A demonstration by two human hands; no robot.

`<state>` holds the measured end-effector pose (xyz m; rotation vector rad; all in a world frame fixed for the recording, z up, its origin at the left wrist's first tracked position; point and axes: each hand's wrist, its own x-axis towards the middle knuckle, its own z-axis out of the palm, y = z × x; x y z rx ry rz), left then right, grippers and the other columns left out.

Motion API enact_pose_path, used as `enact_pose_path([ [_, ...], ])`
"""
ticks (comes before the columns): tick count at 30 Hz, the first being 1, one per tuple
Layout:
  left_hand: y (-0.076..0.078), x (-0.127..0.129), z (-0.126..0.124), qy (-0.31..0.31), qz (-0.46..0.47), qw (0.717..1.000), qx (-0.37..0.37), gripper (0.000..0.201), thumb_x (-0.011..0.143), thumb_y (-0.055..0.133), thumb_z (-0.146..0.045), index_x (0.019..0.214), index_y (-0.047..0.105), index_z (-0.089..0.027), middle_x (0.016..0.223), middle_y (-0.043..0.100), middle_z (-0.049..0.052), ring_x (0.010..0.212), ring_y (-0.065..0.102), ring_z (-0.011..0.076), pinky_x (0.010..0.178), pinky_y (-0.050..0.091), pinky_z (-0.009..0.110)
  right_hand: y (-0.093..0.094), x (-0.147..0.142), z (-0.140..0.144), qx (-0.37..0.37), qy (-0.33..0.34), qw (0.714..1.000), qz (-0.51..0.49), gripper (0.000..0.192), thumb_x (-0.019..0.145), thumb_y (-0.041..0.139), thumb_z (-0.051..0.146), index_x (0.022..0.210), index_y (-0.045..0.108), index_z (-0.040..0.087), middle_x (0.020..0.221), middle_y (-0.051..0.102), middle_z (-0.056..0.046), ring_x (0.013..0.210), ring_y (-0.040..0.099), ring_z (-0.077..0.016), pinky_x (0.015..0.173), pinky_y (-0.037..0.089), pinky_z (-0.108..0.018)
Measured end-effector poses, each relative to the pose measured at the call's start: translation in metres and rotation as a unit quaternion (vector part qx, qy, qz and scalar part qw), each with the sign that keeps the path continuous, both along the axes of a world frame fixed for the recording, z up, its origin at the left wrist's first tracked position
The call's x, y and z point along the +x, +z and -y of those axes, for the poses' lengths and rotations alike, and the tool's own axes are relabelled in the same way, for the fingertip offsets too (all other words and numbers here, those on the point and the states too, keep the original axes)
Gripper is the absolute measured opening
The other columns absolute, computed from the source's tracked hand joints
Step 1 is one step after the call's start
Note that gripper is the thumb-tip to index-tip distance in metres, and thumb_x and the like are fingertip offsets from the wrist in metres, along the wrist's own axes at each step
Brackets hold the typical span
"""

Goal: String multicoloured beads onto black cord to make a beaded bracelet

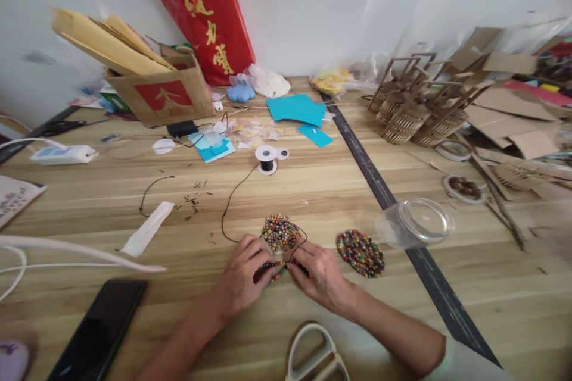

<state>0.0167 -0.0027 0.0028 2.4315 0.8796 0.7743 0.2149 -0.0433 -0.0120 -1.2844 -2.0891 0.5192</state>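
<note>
Between my hands is a short string of colored beads (279,272) on dark cord. My left hand (245,271) is closed around one part of it, fingers bent. My right hand (319,274) pinches at the string's right end, where a loop of black cord (305,232) rises over the fingers. Just beyond the fingertips lies a heap of loose multicolored beads (279,232). Black cord runs from near my left hand back to a white spool (267,161). To the right of my right hand rests a coil of strung beads (360,253).
Scissors (313,351) with pale handles lie at the near edge, and a black phone (100,330) at the left. A clear plastic jar (415,223) lies on the right, before small woven baskets (409,107). A cardboard box (163,95) and red bag (210,18) stand at the back.
</note>
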Motion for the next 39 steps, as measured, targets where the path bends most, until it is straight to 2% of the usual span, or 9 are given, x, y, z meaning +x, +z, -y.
enact_pose_path([
  [17, 0.0023, 0.0000, 0.0002, 0.004, -0.007, 1.000, 0.006, 0.012, 0.080, 0.060, -0.006, 0.078, 0.061, -0.017, 0.080, 0.059, 0.005, 0.087, 0.050, 0.0206, 0.079, 0.046, 0.033, 0.0022, -0.0017, -0.0004, -0.005, -0.005, 1.000, -0.008, 0.014, 0.089, 0.049, 0.014, 0.083, 0.060, 0.019, 0.082, 0.063, -0.006, 0.076, 0.061, -0.0177, 0.067, 0.048, -0.026],
  [39, 0.0001, 0.0007, 0.0013, 0.011, 0.010, 1.000, -0.003, 0.008, 0.082, 0.061, -0.008, 0.080, 0.062, -0.016, 0.080, 0.060, 0.006, 0.086, 0.051, 0.0204, 0.077, 0.046, 0.033, -0.0010, -0.0013, -0.0005, -0.009, -0.008, 1.000, 0.005, 0.013, 0.089, 0.050, 0.014, 0.083, 0.060, 0.019, 0.082, 0.063, -0.005, 0.077, 0.061, -0.0171, 0.068, 0.046, -0.025],
])
